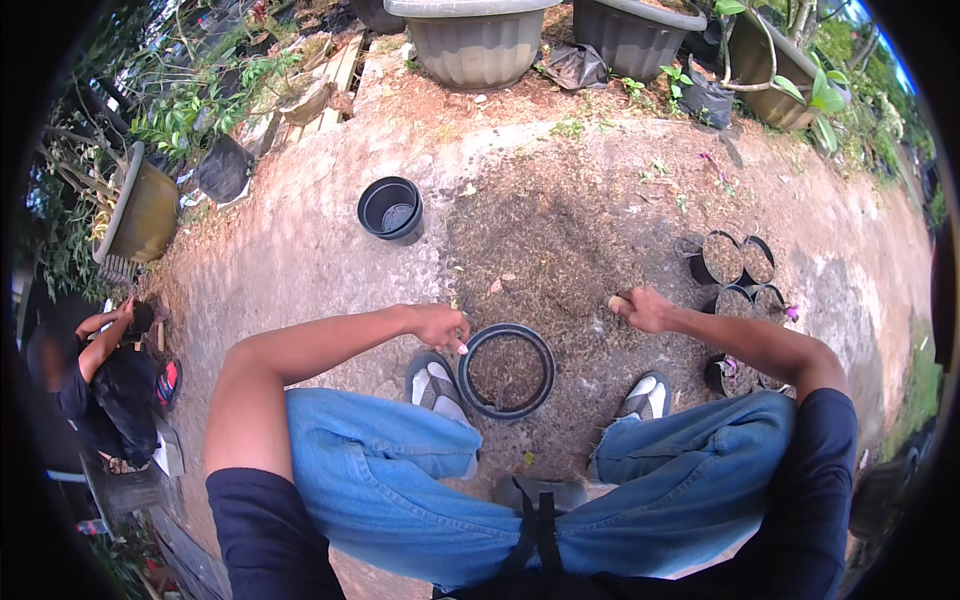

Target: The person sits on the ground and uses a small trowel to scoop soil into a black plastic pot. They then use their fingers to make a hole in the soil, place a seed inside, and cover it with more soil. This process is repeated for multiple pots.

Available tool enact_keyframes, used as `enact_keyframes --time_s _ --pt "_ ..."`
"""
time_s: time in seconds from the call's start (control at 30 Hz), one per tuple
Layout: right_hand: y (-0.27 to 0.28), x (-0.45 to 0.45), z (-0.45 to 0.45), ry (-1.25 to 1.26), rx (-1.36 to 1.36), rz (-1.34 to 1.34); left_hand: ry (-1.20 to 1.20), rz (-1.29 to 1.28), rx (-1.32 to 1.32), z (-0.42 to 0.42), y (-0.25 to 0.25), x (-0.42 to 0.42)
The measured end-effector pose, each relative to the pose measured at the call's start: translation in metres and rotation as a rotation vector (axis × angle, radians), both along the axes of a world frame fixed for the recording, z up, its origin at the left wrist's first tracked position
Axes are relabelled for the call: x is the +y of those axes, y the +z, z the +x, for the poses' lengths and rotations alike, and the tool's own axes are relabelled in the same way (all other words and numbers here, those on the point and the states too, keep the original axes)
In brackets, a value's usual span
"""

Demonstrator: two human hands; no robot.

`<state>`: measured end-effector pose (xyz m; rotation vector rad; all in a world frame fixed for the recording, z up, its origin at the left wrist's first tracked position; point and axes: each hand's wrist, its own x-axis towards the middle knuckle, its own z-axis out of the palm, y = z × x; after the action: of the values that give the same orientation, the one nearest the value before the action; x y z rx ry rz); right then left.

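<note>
Between my feet stands a round black plastic pot (463, 382) with brown soil mix (504, 367) inside. My left hand (441, 328) is at the pot's upper left rim, fingers partly curled and one fingertip pointing down. Whether it touches the rim cannot be told. Over the loose soil mix (547, 240) spread on the ground, my right hand (648, 309) is closed around a tan, wood-like handle end (619, 303). The rest of that tool is hidden or too small to make out.
A black pot (391, 210) stands ahead on the left. Several small soil-filled pots (724, 259) are grouped at right. Large planters (476, 45) line the far edge. At far left another person (105, 397) sits low, hands (124, 307) near a dark pot.
</note>
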<state>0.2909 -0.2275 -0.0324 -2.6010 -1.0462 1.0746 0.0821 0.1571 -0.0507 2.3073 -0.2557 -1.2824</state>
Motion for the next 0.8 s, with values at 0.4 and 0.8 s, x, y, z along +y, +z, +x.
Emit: enact_keyframes --time_s 0.4,0.8 --pt "0.065 -0.018 0.001 0.076 -0.042 0.010 -0.120 0.169 -0.024 -0.002 0.018 -0.007" --pt "0.141 0.008 -0.045 0.287 0.021 -0.080 -0.085 0.329 -0.397 -0.023 0.052 -0.020"
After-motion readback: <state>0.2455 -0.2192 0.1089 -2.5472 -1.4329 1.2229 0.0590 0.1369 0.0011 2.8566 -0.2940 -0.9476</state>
